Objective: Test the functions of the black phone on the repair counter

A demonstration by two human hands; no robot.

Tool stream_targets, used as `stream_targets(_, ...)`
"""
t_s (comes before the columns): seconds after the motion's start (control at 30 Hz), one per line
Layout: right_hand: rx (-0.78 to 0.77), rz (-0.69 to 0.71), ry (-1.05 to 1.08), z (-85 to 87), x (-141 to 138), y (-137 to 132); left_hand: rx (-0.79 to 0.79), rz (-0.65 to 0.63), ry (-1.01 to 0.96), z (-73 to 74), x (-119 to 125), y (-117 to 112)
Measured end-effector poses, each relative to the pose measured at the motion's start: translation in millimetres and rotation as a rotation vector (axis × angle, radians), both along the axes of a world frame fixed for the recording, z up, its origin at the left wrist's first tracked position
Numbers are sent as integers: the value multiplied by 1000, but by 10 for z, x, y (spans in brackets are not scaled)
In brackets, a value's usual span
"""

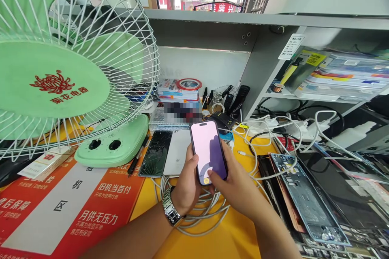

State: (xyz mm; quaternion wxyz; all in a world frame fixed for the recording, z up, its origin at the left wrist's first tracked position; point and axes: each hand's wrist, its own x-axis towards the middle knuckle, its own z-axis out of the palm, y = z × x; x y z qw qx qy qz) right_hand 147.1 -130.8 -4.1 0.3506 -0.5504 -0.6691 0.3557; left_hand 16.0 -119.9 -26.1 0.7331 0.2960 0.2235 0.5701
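Note:
A smartphone (208,149) with a lit pink-and-purple screen is held upright above the yellow desk (231,234). My left hand (186,186), with a metal wristwatch (170,207) on the wrist, grips its left edge and back. My right hand (235,184) wraps the phone's right edge, with the thumb resting on the lower part of the screen. Both hands are closed round the phone.
A green desk fan (75,73) fills the left. A cracked black phone (156,153) and a white phone (178,151) lie behind my hands. White cables (206,210) coil under them. Phone frames and screens (306,194) crowd the right; shelves (331,77) hold boxes.

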Motion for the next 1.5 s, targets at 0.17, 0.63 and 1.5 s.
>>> stream_targets(0.17,-2,38,59,3,-4,1,-21,-37,12,11,-2,-5)
stream_targets(0.63,38,-19,-45,-14,-10,2,-80,44,9,68,-3,-8)
stream_targets(1.5,79,-365,-87,110,-14,20,52,-227,207,-33,-47,-48)
